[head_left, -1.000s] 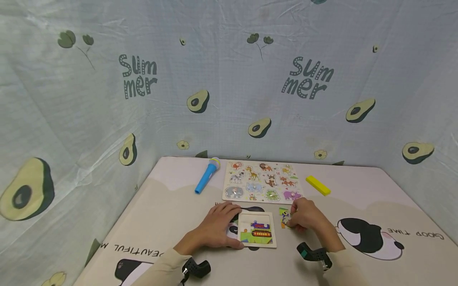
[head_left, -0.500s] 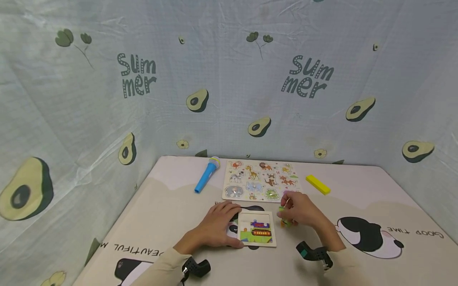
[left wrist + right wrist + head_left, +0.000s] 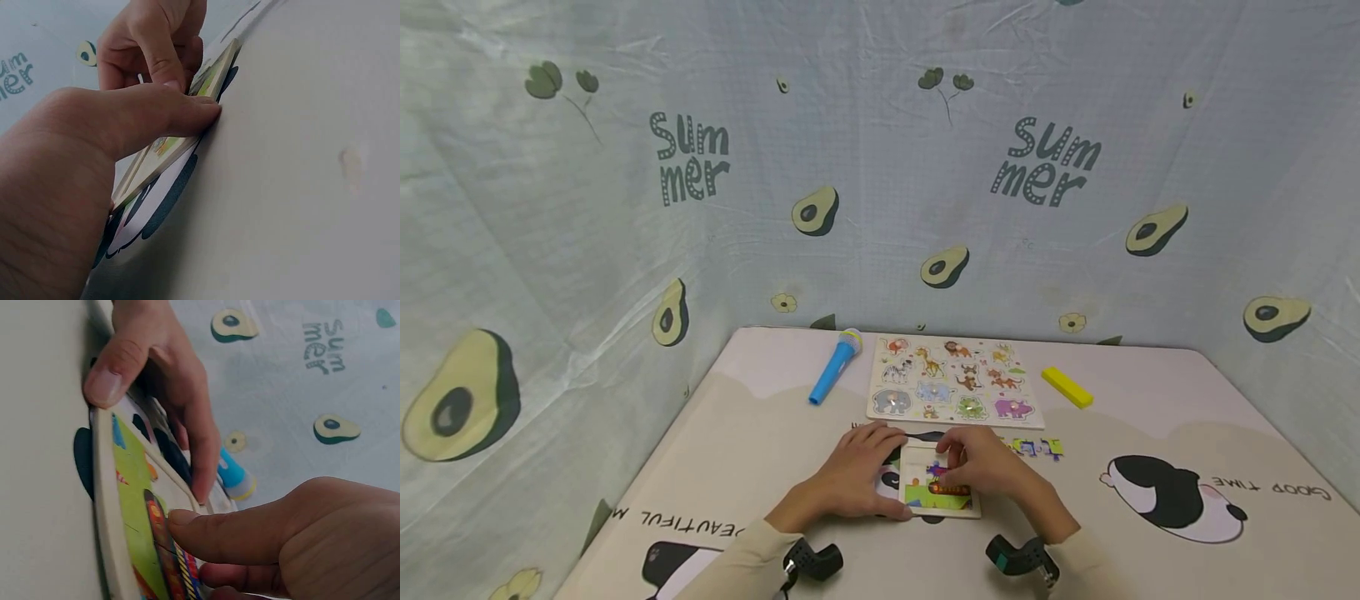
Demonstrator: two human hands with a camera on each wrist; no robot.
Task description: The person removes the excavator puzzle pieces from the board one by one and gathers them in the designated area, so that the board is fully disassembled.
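My left hand (image 3: 857,475) grips the left side of a small wooden puzzle tray (image 3: 940,514); its thumb (image 3: 109,381) lies on the near corner, and its fingers reach to the far edge. Fitted inside are picture pieces, including a green ground piece (image 3: 128,487) and an orange-red track piece (image 3: 951,490). Over the tray's right half, my right hand (image 3: 988,467) pinches a puzzle piece with thumb and curled fingers; that piece is mostly hidden by the hand. In the right wrist view the right thumb touches the pieces in the tray.
Loose puzzle pieces (image 3: 1037,448) lie right of the tray, partly behind the right hand. Behind stand out a wooden animal peg board (image 3: 955,379), a blue toy microphone (image 3: 833,371) and a yellow block (image 3: 1066,387). A printed curtain (image 3: 880,167) surrounds the table.
My right hand has moved left from the loose pieces to over the tray, uncovering the blue and yellow pieces on the table. The left hand has stayed on the tray.
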